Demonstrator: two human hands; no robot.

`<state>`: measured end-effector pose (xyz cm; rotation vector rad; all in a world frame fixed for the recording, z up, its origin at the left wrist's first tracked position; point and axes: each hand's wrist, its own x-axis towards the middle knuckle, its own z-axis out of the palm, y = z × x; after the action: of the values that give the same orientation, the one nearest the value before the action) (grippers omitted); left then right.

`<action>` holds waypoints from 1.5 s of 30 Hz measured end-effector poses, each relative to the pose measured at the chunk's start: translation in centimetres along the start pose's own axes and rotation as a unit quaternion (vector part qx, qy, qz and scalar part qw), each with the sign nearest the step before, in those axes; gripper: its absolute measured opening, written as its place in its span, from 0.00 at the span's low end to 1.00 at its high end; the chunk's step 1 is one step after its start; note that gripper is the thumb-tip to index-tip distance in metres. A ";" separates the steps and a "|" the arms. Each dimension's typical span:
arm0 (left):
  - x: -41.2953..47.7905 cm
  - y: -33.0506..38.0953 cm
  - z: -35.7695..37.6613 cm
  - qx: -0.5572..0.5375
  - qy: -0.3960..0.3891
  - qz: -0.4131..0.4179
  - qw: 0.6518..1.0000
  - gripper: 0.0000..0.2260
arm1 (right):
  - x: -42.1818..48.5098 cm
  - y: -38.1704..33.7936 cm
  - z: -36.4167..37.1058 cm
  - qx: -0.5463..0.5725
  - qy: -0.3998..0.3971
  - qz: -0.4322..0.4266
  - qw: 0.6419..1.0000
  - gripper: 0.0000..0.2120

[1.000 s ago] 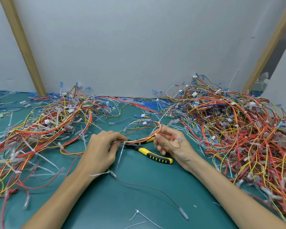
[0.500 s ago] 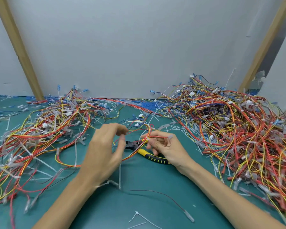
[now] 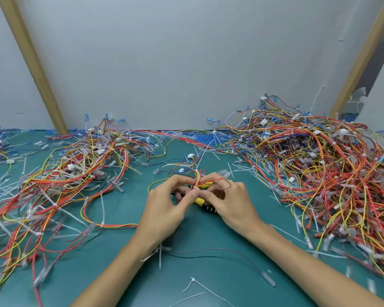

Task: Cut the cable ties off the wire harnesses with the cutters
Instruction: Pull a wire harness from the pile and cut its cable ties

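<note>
Centre frame, left hand (image 3: 164,209) pinching wire harness (image 3: 196,175) at its cable tie (image 3: 194,187), right hand (image 3: 233,202) grip closed round yellow-handled cutters (image 3: 199,200), teal surface (image 3: 208,275).

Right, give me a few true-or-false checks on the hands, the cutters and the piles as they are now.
1. The left hand and the right hand both pinch one small harness. True.
2. The cutters have red handles. False: the handles are yellow and black.
3. The bigger wire pile lies on the person's right. True.
4. The work surface is bare wood. False: it is a green mat.
5. A loose cable tie lies on the mat near the person. True.
</note>
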<state>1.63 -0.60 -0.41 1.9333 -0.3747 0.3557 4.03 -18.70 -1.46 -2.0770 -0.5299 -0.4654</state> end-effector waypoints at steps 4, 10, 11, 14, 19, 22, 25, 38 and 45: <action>0.0 -0.3 0.2 0.021 -0.029 -0.016 0.999 0.04 | 0.0 0.2 -0.1 -0.040 0.036 0.021 0.998 0.22; 0.2 -1.1 -0.2 0.055 -0.022 -0.017 0.998 0.05 | 0.0 0.4 0.3 -0.122 0.018 -0.008 0.992 0.11; 0.2 -1.3 -0.3 0.057 -0.021 -0.019 0.998 0.04 | 0.0 0.4 0.3 -0.126 0.009 -0.008 0.992 0.10; 0.1 -1.4 -0.3 0.064 -0.020 -0.015 0.998 0.04 | -0.2 0.1 0.4 -0.156 -0.019 -0.033 0.987 0.13; -0.2 -1.4 -0.1 0.079 -0.034 -0.019 0.996 0.04 | -0.5 -0.7 0.4 -0.206 -0.016 -0.063 0.976 0.09; -0.3 -1.3 0.0 0.076 -0.040 0.001 0.996 0.07 | -0.4 -0.6 0.3 -0.199 -0.020 -0.056 0.978 0.08; -0.4 -1.3 0.1 0.079 -0.031 0.017 0.996 0.07 | -0.3 -0.5 0.3 -0.163 -0.024 -0.046 0.985 0.09; -0.8 0.2 1.1 0.241 0.002 0.082 0.967 0.07 | 0.1 -0.2 0.5 -0.063 -0.045 0.018 0.997 0.14; -1.0 0.5 1.0 0.288 0.033 0.106 0.951 0.08 | 0.3 0.0 0.4 -0.066 -0.054 0.000 0.996 0.17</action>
<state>0.64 -1.60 -0.79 2.4461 -0.4714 0.7326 4.28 -18.25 -1.52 -2.2392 -0.5757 -0.3995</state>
